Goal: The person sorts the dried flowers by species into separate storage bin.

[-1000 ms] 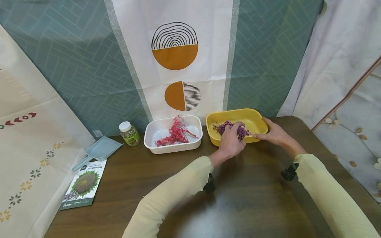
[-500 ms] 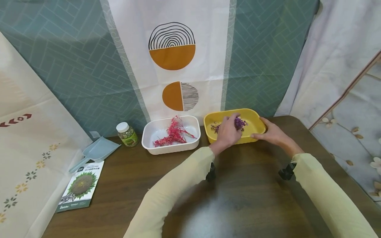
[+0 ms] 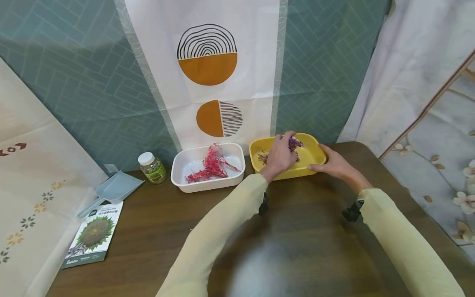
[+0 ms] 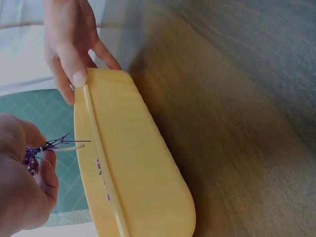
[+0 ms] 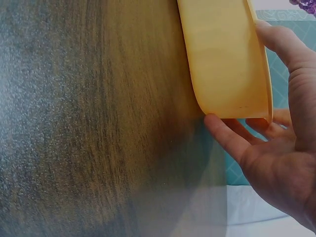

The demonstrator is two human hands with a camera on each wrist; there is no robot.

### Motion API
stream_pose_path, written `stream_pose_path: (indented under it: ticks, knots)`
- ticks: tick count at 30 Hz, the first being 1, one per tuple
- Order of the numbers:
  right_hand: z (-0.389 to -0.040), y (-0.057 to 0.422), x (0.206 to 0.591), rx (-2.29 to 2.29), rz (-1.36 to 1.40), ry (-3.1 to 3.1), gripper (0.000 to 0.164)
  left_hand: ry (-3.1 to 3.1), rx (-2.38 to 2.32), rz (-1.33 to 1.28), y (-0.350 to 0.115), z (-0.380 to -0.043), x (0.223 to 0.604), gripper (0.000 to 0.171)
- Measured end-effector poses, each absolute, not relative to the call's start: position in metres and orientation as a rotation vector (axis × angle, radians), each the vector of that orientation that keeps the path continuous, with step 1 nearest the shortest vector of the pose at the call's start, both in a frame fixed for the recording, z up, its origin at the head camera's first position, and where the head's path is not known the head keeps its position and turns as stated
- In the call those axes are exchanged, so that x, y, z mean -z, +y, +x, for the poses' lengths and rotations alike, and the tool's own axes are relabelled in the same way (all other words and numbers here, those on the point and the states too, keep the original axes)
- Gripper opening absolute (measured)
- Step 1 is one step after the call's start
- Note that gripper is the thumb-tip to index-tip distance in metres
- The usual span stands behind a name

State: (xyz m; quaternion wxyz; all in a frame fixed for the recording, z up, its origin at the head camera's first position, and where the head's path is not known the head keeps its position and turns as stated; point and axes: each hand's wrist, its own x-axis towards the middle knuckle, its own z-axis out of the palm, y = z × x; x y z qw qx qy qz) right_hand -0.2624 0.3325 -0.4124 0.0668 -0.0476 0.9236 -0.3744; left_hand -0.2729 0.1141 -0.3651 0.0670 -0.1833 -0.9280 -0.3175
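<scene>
Up near the table's (image 3: 297,247) back edge, towards its right corner, the left hand (image 3: 279,156) pinches a sprig of purple dried flowers (image 3: 295,143) over the yellow tray (image 3: 313,153). Only the left wrist view shows its curled fingers (image 4: 47,175) clamped on the stems. The right hand (image 3: 331,164) steadies the tray's right end; the right wrist view shows thumb on the rim and fingers (image 5: 228,140) spread against the outer wall. Just left of it, the white tray (image 3: 208,181) holds red flowers (image 3: 209,166).
</scene>
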Motion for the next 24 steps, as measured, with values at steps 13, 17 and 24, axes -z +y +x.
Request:
stream_pose_path:
  ticks: [13, 17, 24]
  knots:
    - [-0.265, 0.330, 0.416, 1.135, -0.163, 2.799, 0.103, -2.832, 0.928, -0.635, 0.117, -0.285, 0.380, 0.060]
    - [-0.265, 0.329, 0.417, 1.146, -0.147, 2.794, 0.103, -2.853, 0.943, -0.630, 0.119, -0.286, 0.384, 0.061]
    - [-0.263, 0.331, 0.415, 1.147, -0.127, 2.799, 0.102, -2.859, 0.969, -0.667, 0.122, -0.286, 0.385, 0.065]
